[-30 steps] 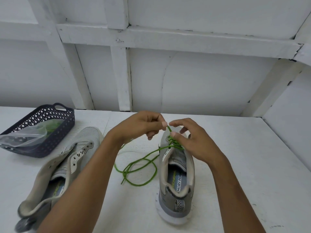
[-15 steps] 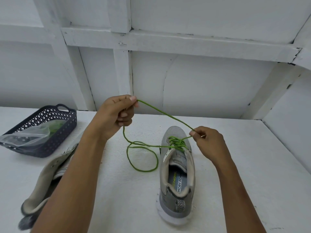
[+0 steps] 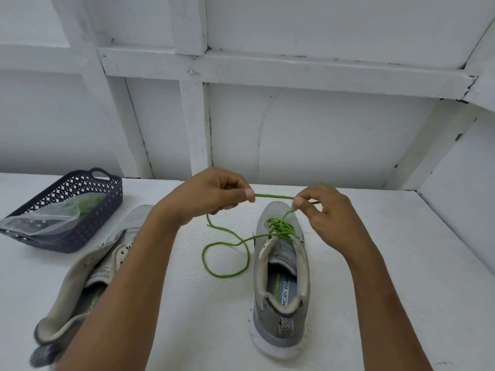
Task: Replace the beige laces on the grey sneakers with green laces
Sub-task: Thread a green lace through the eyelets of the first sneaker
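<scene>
A grey sneaker stands upright on the white table, toe pointing away, with a green lace threaded through its front eyelets. My left hand pinches one stretch of the lace above the shoe's toe. My right hand pinches the same lace a short way to the right. A slack loop of lace lies on the table left of the shoe. The second grey sneaker lies at the left without a lace, partly behind my left forearm.
A dark perforated basket sits at the far left and holds a clear plastic bag with something green inside. White wall panels and beams rise behind the table. A wall closes in the right side.
My left hand came down and rightwards from its raised pull, closer to my right hand. The taut lace span between them is now short, and the loop on the table has spread.
</scene>
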Demonstrator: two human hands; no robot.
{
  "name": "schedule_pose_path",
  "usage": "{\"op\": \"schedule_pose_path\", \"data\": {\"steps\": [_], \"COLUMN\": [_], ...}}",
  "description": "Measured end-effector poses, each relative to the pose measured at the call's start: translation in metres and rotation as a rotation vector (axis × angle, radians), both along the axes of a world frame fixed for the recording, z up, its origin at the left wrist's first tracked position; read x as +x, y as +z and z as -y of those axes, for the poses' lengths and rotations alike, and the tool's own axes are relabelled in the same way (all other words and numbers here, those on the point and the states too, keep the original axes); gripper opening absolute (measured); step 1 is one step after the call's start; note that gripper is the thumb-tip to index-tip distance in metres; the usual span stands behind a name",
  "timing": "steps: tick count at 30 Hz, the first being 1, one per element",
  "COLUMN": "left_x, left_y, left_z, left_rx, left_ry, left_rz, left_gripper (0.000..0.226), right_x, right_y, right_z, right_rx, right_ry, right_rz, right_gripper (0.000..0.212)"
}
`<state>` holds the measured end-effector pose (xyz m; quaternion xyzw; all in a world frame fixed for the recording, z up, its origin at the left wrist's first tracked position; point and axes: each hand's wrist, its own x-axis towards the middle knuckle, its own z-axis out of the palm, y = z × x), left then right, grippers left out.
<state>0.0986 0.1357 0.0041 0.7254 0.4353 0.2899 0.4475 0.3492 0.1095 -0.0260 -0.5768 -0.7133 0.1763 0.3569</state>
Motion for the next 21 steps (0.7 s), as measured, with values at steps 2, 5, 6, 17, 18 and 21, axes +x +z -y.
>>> {"op": "schedule_pose_path", "data": {"steps": [2, 5, 6, 17, 18, 21], "left_x": [-0.009, -0.013, -0.012, 0.023, 0.02, 0.01], "left_y": [-0.004, -0.012, -0.015, -0.021, -0.022, -0.027], "left_z": [-0.003, -0.008, -0.008, -0.006, -0.008, -0.012], "left_rx": [-0.004, 0.008, 0.017, 0.003, -0.004, -0.029], "left_ry": [0.039, 0.088, 0.094, -0.058, -0.051, -0.012], "left_rz": [-0.02, -0.129, -0.162, -0.199, -0.192, -0.183], "left_gripper": [0.016, 0.014, 0.014, 0.015, 0.015, 0.015], "right_x": [0.015, 0.022, 0.019, -0.016, -0.012, 0.003], "right_y": [-0.006, -0.014, -0.014, -0.019, -0.02, -0.018], "right_z": [-0.005, -0.006, -0.004, -0.005, -0.007, -0.014], "right_rx": [-0.009, -0.08, -0.085, -0.094, -0.065, 0.007], "right_ry": [-0.182, -0.329, -0.32, 0.13, 0.065, -0.166], "right_rz": [0.062, 0.156, 0.154, 0.185, 0.161, 0.175], "right_gripper": [0.019, 0.012, 0.016, 0.017, 0.019, 0.022]}}
